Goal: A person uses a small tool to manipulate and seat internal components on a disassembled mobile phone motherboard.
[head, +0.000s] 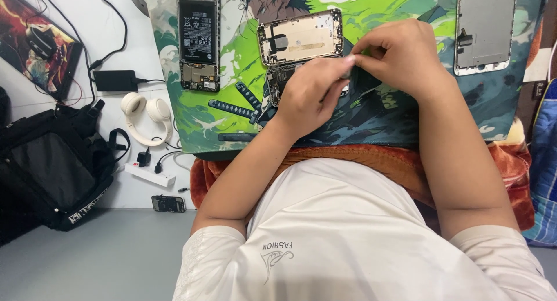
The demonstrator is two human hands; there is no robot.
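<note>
An opened phone (299, 41) with its gold inner frame showing lies on a green illustrated mat (232, 63). My left hand (310, 95) rests over the phone's lower part, fingers curled together. My right hand (400, 54) meets it at the fingertips, pinching something small that I cannot make out. A second opened phone (198, 37) with its black battery exposed lies to the left, apart from both hands. A silver phone back panel (484, 28) lies at the mat's right.
An orange blanket (360, 159) runs under the mat's near edge. On the left lie cream headphones (145, 116), a black charger (116, 79), a white power strip (149, 174), a black bag (52, 167) and a small phone (168, 203).
</note>
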